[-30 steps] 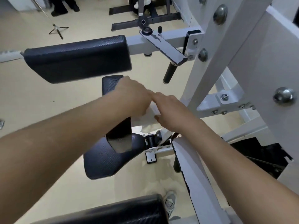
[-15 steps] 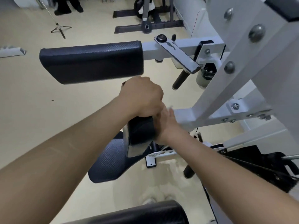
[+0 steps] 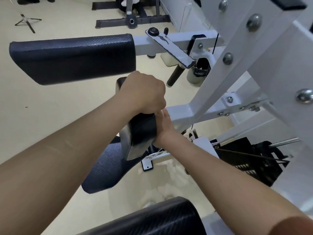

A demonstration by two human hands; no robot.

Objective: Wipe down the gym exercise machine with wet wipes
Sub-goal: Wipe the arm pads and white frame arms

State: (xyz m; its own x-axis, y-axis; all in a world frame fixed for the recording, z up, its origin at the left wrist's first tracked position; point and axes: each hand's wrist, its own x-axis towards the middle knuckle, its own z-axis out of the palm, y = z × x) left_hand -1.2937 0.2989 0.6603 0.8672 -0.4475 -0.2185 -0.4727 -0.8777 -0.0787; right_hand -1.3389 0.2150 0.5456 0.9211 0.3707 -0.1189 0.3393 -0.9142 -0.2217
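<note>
Beige floor (image 3: 50, 116) spreads under white frame (image 3: 254, 65), black pad (image 3: 142, 131).

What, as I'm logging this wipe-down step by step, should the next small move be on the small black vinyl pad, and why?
Probably draw the right hand down the side of the small black vinyl pad. The left hand grips the pad's top, steadying it, and the right lies against its right face, fingers hidden; no wipe shows, so that is a guess.

Pale yellow floor (image 3: 42, 124), black tripod (image 3: 27, 21) beyond.
</note>
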